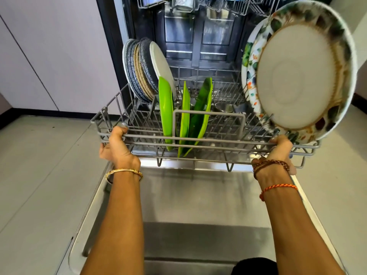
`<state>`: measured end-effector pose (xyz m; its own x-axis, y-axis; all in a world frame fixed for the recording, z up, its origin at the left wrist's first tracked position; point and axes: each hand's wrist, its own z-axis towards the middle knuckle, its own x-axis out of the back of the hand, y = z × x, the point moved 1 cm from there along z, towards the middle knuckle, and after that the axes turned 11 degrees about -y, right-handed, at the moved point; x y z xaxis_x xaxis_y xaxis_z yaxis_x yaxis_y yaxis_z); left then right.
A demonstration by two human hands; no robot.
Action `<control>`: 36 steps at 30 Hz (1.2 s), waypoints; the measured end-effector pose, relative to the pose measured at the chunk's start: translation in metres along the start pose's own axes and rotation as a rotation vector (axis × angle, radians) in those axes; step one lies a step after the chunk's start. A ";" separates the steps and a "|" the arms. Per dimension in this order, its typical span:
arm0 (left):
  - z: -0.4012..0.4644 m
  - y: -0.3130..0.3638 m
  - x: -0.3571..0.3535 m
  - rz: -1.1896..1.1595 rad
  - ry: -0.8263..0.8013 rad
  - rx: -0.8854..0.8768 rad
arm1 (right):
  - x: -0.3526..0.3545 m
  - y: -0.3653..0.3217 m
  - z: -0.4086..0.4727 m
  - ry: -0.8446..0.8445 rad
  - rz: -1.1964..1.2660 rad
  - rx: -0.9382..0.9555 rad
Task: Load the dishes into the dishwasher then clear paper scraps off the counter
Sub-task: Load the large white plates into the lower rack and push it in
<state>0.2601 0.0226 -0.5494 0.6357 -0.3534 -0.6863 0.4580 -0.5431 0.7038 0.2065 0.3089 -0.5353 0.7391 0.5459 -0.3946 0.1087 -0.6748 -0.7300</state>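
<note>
The grey wire lower rack [208, 138] of the open dishwasher stands pulled out over the lowered door [198, 205]. My left hand [117, 145] grips the rack's front rail at its left end. My right hand [280, 150] grips the same rail at its right end. Upright in the rack stand several grey and tan speckled plates [137, 70] with a white plate [161, 66] at the back left, three green plates [185, 114] in the middle, and large floral plates [301, 76] at the right.
The upper rack [198, 4] with a cup and blue items sits at the top of the tub. White cabinet fronts [49, 56] stand to the left. Pale floor tiles [39, 175] lie on both sides of the door.
</note>
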 end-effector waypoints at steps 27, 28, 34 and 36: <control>-0.054 0.027 0.028 1.155 0.074 -0.675 | 0.080 0.003 -0.038 0.082 -0.769 0.870; -0.055 0.028 0.029 1.306 -0.074 -0.759 | 0.079 0.004 -0.054 -0.040 -0.876 1.049; -0.055 0.025 0.034 1.765 -0.837 -0.908 | 0.082 -0.005 -0.022 -0.630 -1.701 1.461; -0.050 0.024 0.038 1.980 -0.862 -1.023 | 0.086 -0.011 -0.015 -0.617 -1.902 1.614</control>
<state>0.3262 0.0338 -0.5491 0.3474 -0.0263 0.9374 0.0818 0.9966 -0.0023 0.2790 0.3552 -0.5528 0.3241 0.0347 0.9454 -0.4325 0.8942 0.1154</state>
